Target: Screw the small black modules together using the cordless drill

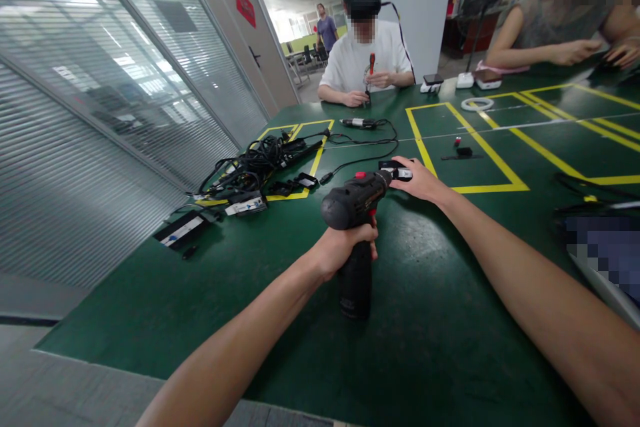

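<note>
My left hand is wrapped around the handle of a black cordless drill with a red trigger and a red switch on top. The drill is tilted, its chuck pointing away and to the right. At its tip, my right hand grips a small black box with a silver-white label close to the tabletop. The drill's front end meets or nearly meets this box; whether a bit touches it cannot be made out. The fingertips of my right hand are partly hidden behind the box.
On the green table, a heap of black cables and adapters lies to the left. A pen-like corded tool rests further back. Across the table, a person holds a red-handled screwdriver. A tape roll lies right.
</note>
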A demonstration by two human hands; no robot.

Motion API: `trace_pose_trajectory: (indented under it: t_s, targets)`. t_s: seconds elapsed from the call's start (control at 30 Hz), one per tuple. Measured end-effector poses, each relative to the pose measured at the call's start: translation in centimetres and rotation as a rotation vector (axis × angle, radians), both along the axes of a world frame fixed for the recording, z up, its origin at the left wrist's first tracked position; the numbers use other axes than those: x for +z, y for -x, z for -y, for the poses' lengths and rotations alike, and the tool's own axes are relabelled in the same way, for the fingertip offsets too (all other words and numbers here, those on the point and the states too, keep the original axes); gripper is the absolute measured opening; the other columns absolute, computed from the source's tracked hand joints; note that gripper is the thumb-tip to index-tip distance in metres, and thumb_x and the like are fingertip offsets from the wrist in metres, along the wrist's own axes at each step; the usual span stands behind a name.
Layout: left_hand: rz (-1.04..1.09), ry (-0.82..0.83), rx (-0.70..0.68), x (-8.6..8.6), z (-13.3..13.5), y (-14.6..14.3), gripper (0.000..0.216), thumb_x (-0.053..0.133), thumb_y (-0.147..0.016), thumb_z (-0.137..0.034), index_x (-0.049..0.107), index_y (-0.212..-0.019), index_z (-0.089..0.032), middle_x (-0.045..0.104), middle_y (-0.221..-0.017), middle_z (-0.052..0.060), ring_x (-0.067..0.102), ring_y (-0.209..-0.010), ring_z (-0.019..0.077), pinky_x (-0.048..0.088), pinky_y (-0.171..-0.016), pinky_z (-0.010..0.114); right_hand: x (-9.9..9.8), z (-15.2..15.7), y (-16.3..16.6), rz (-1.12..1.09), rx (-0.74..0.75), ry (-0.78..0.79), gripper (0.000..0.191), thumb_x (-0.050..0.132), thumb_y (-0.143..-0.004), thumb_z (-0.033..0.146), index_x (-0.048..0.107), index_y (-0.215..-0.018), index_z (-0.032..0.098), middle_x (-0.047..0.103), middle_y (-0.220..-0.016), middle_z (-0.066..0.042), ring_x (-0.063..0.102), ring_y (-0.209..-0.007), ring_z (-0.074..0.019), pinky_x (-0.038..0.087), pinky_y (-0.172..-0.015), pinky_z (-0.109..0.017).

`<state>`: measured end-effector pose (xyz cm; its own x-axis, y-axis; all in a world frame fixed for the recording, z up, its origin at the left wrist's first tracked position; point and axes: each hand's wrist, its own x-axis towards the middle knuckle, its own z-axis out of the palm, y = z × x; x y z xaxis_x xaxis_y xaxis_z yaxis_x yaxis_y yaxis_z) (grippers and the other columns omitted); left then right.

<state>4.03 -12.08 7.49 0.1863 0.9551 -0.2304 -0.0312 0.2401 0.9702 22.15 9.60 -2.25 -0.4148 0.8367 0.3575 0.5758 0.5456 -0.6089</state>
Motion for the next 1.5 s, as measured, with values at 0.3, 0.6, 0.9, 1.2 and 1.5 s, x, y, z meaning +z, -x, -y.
trace_pose_trajectory:
  t_s: [0.3,0.6,0.9,1.2,1.5]
  targets:
    - [0.012,0.000,0.005,0.18,-0.10,-0.06,0.015,0.059,-0.069,-0.020,0.052,-0.081,-0.013,0.052,-0.058,-0.002,0.054,-0.051,0.0110,0.043,-0.055,0.023,0.16,-0.01,0.06,0.002,-0.004,0.005,0.068,0.067,-0.075,0.052,0.048,-0.136,0.029,0.051,-0.108,-0.008,0.059,-0.097,-0.0262,0.046,-0.091,-0.043]
    - [0.038,-0.001,0.003,-0.01,-0.17,0.09,0.017,0.059,-0.068,-0.020,0.053,-0.082,-0.013,0.053,-0.060,-0.001,0.054,-0.051,0.0106,0.043,-0.054,0.023,0.27,0.06,0.06,-0.004,-0.012,0.009,0.062,0.062,-0.080,0.053,0.049,-0.136,0.030,0.051,-0.108,-0.009,0.058,-0.100,-0.0280,0.046,-0.091,-0.044]
    - [0.029,0.026,-0.004,-0.12,-0.12,0.22,0.017,0.059,-0.069,-0.021,0.053,-0.084,-0.013,0.054,-0.059,-0.001,0.054,-0.051,0.0109,0.043,-0.055,0.023,0.46,0.19,0.03,-0.024,0.011,0.015,0.048,0.052,-0.088,0.039,0.051,-0.134,0.029,0.052,-0.107,-0.008,0.059,-0.098,-0.0253,0.043,-0.096,-0.042]
    - [0.043,0.034,0.012,0.06,-0.11,0.13,0.018,0.059,-0.069,-0.021,0.053,-0.084,-0.014,0.053,-0.059,-0.001,0.054,-0.051,0.0107,0.042,-0.055,0.023,0.19,-0.07,-0.01,-0.035,0.011,0.029,0.048,0.051,-0.088,0.039,0.050,-0.134,0.030,0.051,-0.112,-0.008,0.059,-0.102,-0.0259,0.043,-0.097,-0.043]
    - [0.044,0.032,-0.009,-0.13,-0.07,0.31,0.018,0.059,-0.070,-0.021,0.055,-0.085,-0.013,0.054,-0.057,-0.001,0.054,-0.052,0.0113,0.042,-0.056,0.023,0.21,-0.16,0.01,-0.033,-0.001,0.029,0.049,0.052,-0.087,0.041,0.051,-0.134,0.029,0.051,-0.110,-0.008,0.059,-0.100,-0.0259,0.043,-0.096,-0.042]
